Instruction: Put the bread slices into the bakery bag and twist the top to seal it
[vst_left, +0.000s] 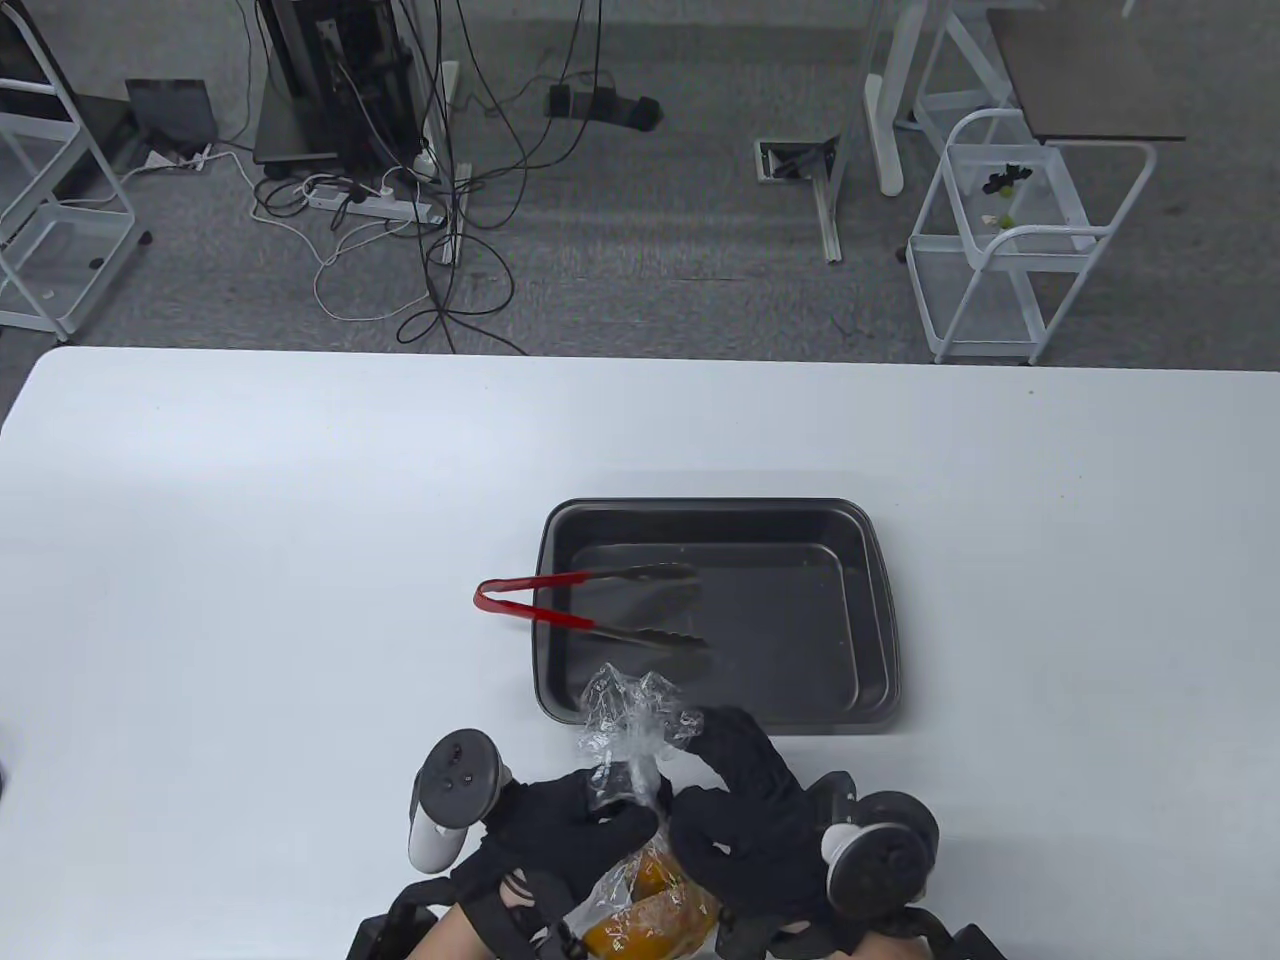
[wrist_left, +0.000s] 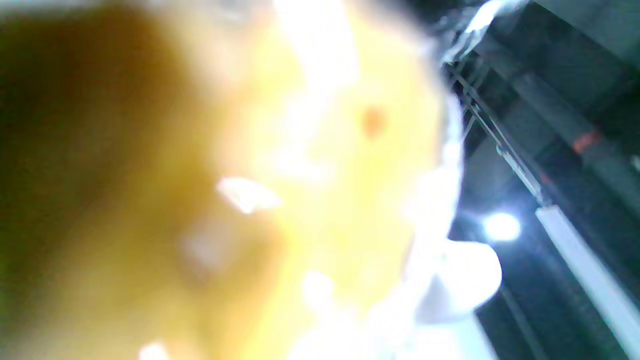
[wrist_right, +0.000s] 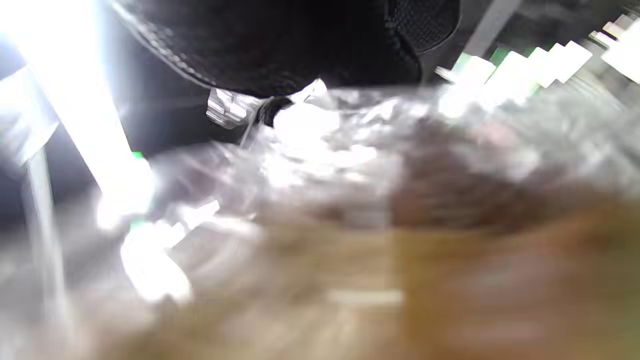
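Observation:
A clear plastic bakery bag (vst_left: 628, 735) stands at the table's near edge with orange-brown bread slices (vst_left: 645, 905) inside it. Its gathered neck rises between both gloved hands. My left hand (vst_left: 590, 810) grips the neck from the left, fingers curled round it. My right hand (vst_left: 715, 770) holds the neck from the right, with one finger reaching up to the crumpled top. The left wrist view is filled by blurred yellow bread (wrist_left: 310, 165). In the right wrist view, crinkled plastic (wrist_right: 320, 145) lies under dark gloved fingers (wrist_right: 310, 45), with blurred brown bread (wrist_right: 450, 280) below.
A dark baking tray (vst_left: 880, 600) sits just beyond the bag. Red-handled tongs (vst_left: 590, 605) lie across its left rim, tips inside the tray. White table (vst_left: 250, 560) stretches left and right. Cables, carts and table legs stand on the floor beyond.

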